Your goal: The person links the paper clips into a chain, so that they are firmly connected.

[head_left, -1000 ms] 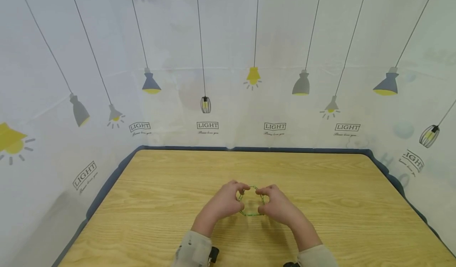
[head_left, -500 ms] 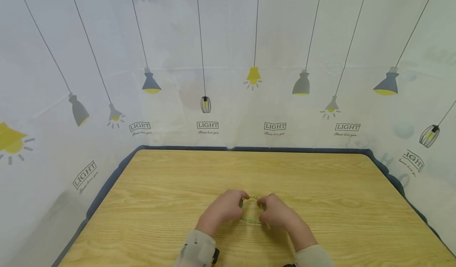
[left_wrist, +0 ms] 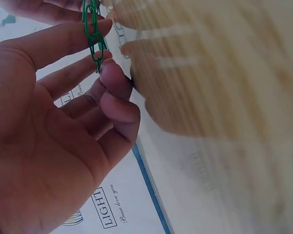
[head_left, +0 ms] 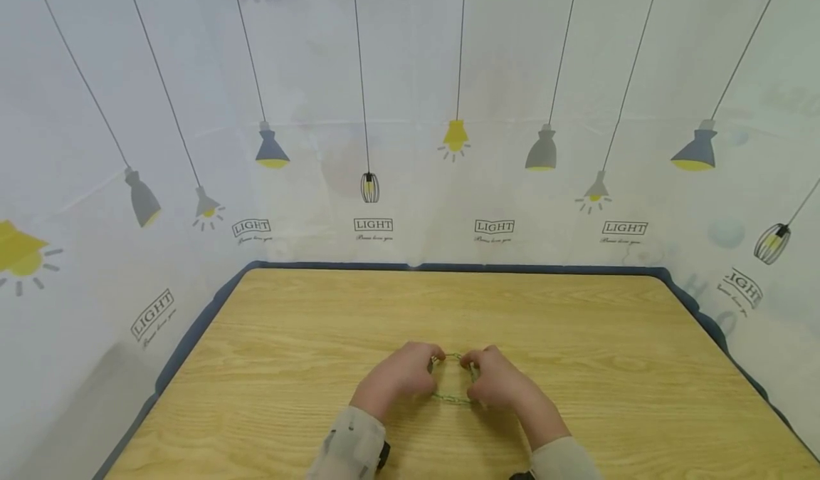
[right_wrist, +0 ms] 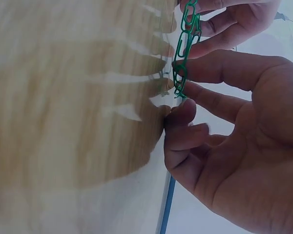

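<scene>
A loop of linked green paper clips [head_left: 453, 399] is stretched between my two hands, low over the wooden table [head_left: 307, 323]. My left hand [head_left: 402, 374] holds its left side. In the left wrist view the paper clip chain [left_wrist: 93, 31] runs from the thumb to the fingertips, with the last fingers curled near the tabletop. My right hand [head_left: 500, 380] holds the opposite side. The right wrist view shows the chain [right_wrist: 184, 48] between thumb and fingertips. Fingers cover parts of both sides of the loop. Whether the loop touches the table I cannot tell.
A pale backdrop [head_left: 416, 195] printed with hanging lamps stands behind and on both sides of the table. Dark blue edging [head_left: 532, 269] runs along the table's far rim. Black bands [head_left: 384, 456] sit at the sleeve cuffs.
Both hands have lowered the paper clip loop toward the near side and closer to the table. In the last half second they have hardly moved.
</scene>
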Action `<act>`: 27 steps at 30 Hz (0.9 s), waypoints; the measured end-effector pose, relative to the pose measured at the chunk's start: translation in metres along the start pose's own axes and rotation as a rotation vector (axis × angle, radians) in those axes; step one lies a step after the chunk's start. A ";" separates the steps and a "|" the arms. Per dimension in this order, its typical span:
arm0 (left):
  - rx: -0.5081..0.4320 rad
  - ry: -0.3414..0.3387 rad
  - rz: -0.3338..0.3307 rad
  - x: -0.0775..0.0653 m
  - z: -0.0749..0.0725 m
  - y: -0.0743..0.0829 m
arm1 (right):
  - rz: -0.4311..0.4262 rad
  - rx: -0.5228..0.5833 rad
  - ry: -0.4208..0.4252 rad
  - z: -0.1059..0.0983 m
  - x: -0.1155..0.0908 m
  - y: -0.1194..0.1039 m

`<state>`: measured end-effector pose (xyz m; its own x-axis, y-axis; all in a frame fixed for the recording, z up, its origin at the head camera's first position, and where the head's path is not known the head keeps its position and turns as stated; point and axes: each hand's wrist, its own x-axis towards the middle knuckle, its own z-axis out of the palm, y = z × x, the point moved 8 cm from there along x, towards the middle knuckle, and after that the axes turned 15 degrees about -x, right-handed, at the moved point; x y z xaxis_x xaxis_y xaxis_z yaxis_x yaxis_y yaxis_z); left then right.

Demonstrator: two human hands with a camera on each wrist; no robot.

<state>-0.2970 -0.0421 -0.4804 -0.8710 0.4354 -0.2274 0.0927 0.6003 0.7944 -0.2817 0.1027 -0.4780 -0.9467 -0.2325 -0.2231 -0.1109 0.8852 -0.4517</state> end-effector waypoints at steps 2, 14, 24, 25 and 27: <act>0.023 -0.008 0.003 0.003 0.000 -0.002 | -0.002 0.001 -0.002 0.000 0.001 0.000; 0.143 -0.070 -0.006 0.017 -0.009 -0.007 | 0.007 -0.001 -0.019 -0.003 0.013 0.009; 0.118 -0.094 0.015 0.037 -0.031 -0.014 | -0.029 0.000 -0.053 -0.009 0.046 0.017; 0.114 -0.094 0.015 0.039 -0.033 -0.015 | -0.035 0.000 -0.058 -0.011 0.049 0.017; 0.110 -0.095 0.009 0.043 -0.037 -0.017 | -0.042 0.001 -0.069 -0.012 0.053 0.018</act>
<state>-0.3541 -0.0584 -0.4828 -0.8211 0.4991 -0.2769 0.1566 0.6636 0.7315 -0.3379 0.1110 -0.4875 -0.9181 -0.2965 -0.2629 -0.1497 0.8738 -0.4626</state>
